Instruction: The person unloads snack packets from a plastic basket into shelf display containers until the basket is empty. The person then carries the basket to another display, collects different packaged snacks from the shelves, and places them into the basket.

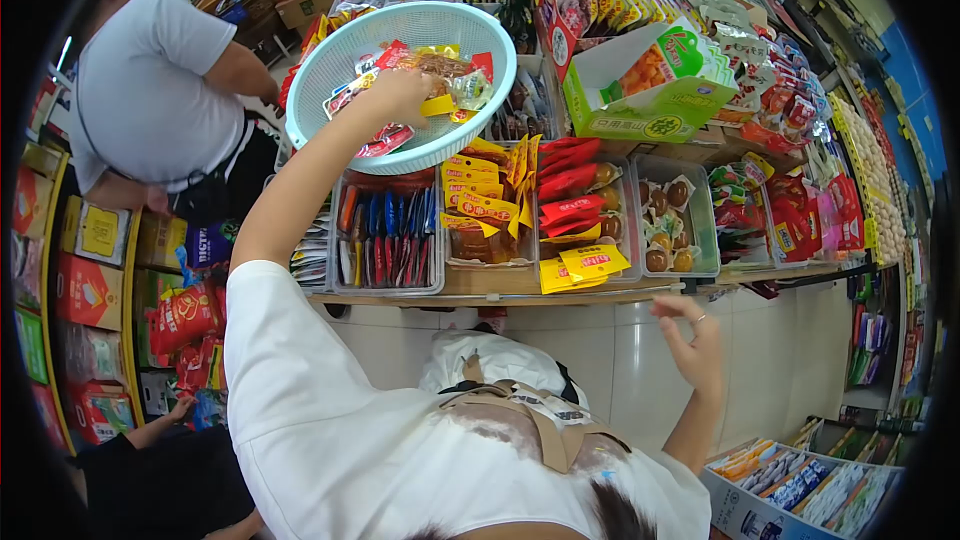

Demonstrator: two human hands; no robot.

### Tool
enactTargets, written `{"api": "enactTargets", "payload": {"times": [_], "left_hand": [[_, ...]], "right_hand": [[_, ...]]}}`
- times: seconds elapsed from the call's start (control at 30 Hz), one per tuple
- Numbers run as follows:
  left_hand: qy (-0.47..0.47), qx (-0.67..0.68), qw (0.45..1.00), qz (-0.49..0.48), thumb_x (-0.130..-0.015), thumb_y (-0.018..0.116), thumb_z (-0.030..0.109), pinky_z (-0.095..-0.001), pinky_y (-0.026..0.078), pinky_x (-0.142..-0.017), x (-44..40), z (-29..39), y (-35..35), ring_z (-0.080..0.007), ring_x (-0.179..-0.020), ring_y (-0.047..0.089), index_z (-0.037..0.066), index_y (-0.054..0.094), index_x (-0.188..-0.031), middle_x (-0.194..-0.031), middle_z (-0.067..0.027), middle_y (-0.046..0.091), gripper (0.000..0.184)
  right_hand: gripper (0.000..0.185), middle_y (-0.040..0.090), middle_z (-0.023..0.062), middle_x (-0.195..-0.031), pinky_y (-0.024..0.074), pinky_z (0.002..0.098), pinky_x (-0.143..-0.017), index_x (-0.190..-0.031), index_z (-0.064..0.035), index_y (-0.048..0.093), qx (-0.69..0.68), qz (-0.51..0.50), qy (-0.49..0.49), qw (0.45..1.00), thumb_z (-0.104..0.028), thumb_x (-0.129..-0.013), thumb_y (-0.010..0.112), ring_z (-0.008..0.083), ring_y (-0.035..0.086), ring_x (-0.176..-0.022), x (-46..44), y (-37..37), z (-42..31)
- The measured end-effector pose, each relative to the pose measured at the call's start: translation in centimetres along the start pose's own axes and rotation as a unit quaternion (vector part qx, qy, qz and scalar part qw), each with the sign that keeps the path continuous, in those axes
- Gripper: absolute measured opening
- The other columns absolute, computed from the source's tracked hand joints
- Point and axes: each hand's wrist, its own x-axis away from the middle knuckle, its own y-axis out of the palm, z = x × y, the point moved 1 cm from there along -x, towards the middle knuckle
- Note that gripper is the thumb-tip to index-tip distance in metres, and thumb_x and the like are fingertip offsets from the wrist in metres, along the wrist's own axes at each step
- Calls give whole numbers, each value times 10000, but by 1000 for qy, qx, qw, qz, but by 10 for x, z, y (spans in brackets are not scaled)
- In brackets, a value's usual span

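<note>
My left hand (402, 98) reaches down into a light blue plastic basket (300, 120). Its fingers bend closed at a snack packet with a yellow label (437, 106); their tips are partly hidden. Around it in the basket lie red packets (385, 142) and a clear-wrapped brown snack (440, 65). The basket rests on top of the display boxes. My right hand (692, 340), with a ring on one finger, hangs in front of the counter edge. Its fingers are loosely bent and apart, holding nothing. Nearest to it is a clear box of wrapped brown eggs (668, 215).
Clear bins hold yellow-labelled packets (480, 190), red packets (570, 190) and dark upright packets (385, 230). A green carton (640, 105) stands behind them. A person in a white shirt (150, 80) stands at left, another in black (165, 480) below. A box of packets (790, 490) sits lower right.
</note>
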Motion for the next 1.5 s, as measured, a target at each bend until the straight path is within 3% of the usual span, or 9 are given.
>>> {"api": "enactTargets", "payload": {"times": [0.17,0.47,0.63,0.77,0.93,1.0,1.1,1.23,1.5], "left_hand": [[56,-32,998,27,-665,620,277,-401,480,-740,-9,-6,12,-294,-822,609,38,591,-987,-855,-157,622,402],[-68,242,952,174,-731,584,217,-319,469,-677,77,-53,-62,-222,-745,617,45,589,-979,-813,-114,632,302],[-28,703,626,336,-764,619,154,-273,441,-743,123,-22,-69,-128,-815,586,-6,555,-999,-908,-54,606,292],[11,781,546,303,-755,621,156,-259,450,-736,143,41,-67,-129,-837,579,18,536,-1036,-904,-54,596,325],[74,749,629,193,-784,618,170,-258,463,-636,166,123,-71,-107,-723,572,30,572,-848,-805,-40,609,160],[294,377,801,360,-664,636,87,-295,434,-619,161,140,-69,-177,-747,604,61,580,-770,-887,-63,624,123],[363,206,819,394,-662,570,115,-285,422,-696,171,181,-70,-171,-880,590,96,463,-635,-1017,-60,603,111],[395,182,824,364,-653,585,136,-282,429,-716,171,203,-45,-177,-964,566,105,450,-635,-1066,-63,586,140],[439,204,806,341,-660,570,124,-276,430,-721,168,233,-24,-179,-1002,552,105,447,-638,-1116,-53,570,127]], "right_hand": [[212,624,89,-852,440,265,-766,-994,17,575,-64,42,129,989,-19,-799,501,147,584,-822,40,23,31],[211,610,87,-891,424,269,-800,-997,11,573,-208,147,177,951,-44,-808,495,151,570,-887,51,24,43],[210,604,93,-913,416,264,-818,-1000,18,569,-229,106,143,957,-60,-814,509,150,568,-898,19,33,19],[236,603,97,-913,406,273,-839,-1040,7,553,-259,48,77,961,-51,-815,509,150,566,-914,-5,44,-2],[527,592,101,-917,417,269,-797,-1171,31,439,-353,-20,21,935,-329,-804,554,152,557,-889,-25,51,-15],[870,581,114,-965,434,284,-776,-1242,59,348,-423,-67,30,903,-628,-732,505,172,555,-919,-26,53,-21],[936,555,126,-1029,411,275,-786,-1257,26,321,-583,-14,72,809,-692,-687,511,167,546,-844,-15,62,-12],[732,541,93,-1061,427,290,-793,-1227,14,359,-546,-29,191,815,-543,-784,531,151,542,-881,-5,66,20],[393,543,94,-1082,413,287,-844,-1159,23,433,-467,113,175,859,-128,-818,558,150,536,-964,6,80,18]]}}
